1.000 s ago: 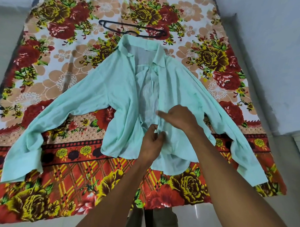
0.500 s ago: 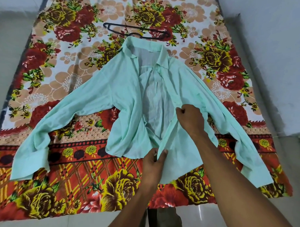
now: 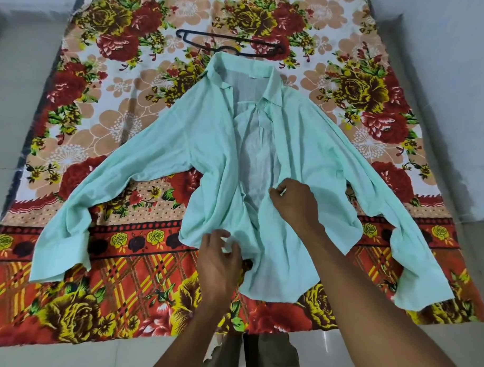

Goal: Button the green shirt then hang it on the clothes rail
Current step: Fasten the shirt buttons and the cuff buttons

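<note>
Green shirt point(image 3: 209, 143): spread unbuttoned, sleeves out, on floral bedsheet point(image 3: 107, 77). Left hand point(image 3: 219, 260) pinches left front hem; right hand point(image 3: 296, 204) fingers curled, gripping right front edge. Black hanger point(image 3: 229, 44) beyond collar.

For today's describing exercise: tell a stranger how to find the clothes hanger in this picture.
Start at the big floral sheet spread on the floor. Follow the green shirt up to its collar; the hanger lies flat just beyond. It is the only thin black thing on the sheet.
</note>
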